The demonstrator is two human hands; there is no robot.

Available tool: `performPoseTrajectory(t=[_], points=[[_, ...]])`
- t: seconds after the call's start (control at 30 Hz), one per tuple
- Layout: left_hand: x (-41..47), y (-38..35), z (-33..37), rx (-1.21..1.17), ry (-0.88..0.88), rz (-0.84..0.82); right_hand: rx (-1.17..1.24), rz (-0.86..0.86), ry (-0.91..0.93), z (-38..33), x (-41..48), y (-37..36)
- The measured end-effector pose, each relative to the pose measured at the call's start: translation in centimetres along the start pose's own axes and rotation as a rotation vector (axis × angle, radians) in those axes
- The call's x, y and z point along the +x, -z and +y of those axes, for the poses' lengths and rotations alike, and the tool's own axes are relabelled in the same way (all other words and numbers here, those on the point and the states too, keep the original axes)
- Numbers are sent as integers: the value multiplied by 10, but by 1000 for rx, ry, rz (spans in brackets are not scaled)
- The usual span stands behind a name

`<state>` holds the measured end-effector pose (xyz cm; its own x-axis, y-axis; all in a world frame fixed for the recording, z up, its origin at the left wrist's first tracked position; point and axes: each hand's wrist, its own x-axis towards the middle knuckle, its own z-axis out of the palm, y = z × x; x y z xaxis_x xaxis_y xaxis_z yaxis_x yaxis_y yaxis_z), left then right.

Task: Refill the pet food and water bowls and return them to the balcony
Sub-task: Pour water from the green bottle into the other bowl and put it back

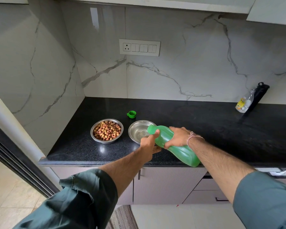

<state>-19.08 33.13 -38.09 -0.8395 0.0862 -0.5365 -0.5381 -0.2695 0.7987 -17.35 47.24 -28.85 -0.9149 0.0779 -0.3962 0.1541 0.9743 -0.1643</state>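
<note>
floor: pale tiles (12, 192) down on my left, plus a strip of woven rug (122, 217) at the foot of the cabinets

cabinets: flat greyish fronts (163, 185) under the counter

counter: black speckled stone (213, 129), pretty glossy, tucked into a corner

right hand: my right hand (178, 138) is clamped over the middle of the green bottle (182, 151) from above

left hand: my left hand (149, 143) grips the bottle at the neck end, thumb lying on top

green bottle: tipped on its side, base at the front edge of the counter, mouth over the rim of the water bowl

water bowl: steel (137, 132), on the counter, a little clear water in it

food bowl: steel (106, 131), just left of the water bowl, full of brown kibble

green cap: (131, 114) lying loose behind the two bowls

far right: a clear bottle (243, 103) and a black bottle (258, 96) against the wall

wall: white marble-look panels (196, 63) with grey veins, and a white switch panel (139, 47)
</note>
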Motion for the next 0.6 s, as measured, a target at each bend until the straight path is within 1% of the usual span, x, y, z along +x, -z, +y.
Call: performPoseTrajectory(t=[0.6], points=[[1, 2, -1, 20, 5, -22, -32, -23, 15, 0, 9, 0]])
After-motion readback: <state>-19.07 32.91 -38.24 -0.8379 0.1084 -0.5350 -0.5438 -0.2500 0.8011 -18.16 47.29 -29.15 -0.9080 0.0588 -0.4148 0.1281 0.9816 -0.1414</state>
